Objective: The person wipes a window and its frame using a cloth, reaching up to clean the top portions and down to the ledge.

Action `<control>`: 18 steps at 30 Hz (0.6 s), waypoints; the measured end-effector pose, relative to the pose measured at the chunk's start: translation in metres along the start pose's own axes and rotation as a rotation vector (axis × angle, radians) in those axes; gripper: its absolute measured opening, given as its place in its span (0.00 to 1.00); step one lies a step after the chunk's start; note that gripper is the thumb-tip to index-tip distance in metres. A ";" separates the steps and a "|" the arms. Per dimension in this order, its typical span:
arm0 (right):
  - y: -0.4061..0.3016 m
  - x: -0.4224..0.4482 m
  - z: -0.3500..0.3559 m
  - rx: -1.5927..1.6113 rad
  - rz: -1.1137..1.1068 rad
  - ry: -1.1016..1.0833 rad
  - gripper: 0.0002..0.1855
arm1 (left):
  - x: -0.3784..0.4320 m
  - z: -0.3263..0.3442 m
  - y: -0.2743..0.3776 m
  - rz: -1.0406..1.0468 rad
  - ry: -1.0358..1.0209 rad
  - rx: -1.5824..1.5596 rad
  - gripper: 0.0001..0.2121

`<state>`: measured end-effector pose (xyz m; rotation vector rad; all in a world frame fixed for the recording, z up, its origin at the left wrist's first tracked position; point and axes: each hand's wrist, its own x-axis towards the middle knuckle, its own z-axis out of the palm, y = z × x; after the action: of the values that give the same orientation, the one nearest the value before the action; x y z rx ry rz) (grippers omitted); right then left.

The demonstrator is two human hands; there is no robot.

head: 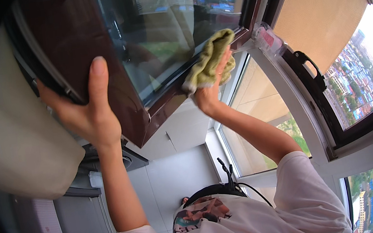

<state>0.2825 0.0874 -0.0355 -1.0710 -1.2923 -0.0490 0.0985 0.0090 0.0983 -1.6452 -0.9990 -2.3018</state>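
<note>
A brown-framed window sash [138, 130] stands swung inward before me, its glass pane [163, 45] reflecting rooftops and greenery. My left hand [90, 111] grips the sash's outer side, thumb flat on the brown face and fingers around the edge. In my right hand [211, 90] is a bunched green cloth [211, 60], slightly blurred. It presses against the lower rail of the frame, near the glass edge. Some of the right fingers are hidden by the cloth.
A clear plastic bottle with a pink label [270, 40] stands by the sash's hinge side. Beyond it are a black window handle [311, 68] and a beige blind [321, 10]. White cabinets [164, 133] sit below, above a tiled floor [179, 170]. A beige covered object [23, 138] bulges at left.
</note>
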 end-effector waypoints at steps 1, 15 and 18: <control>-0.013 -0.009 -0.001 -0.145 -0.110 -0.094 0.45 | 0.001 0.000 0.001 0.000 0.003 0.003 0.33; -0.144 0.127 0.004 -0.141 -0.758 0.080 0.30 | -0.004 -0.015 0.006 0.028 -0.027 0.109 0.39; -0.157 0.184 -0.011 -0.265 -0.837 0.178 0.31 | -0.007 -0.015 0.011 0.016 -0.047 0.127 0.39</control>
<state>0.2639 0.0894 0.2061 -0.6534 -1.5138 -0.9438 0.0949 -0.0105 0.0939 -1.6572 -1.1127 -2.1505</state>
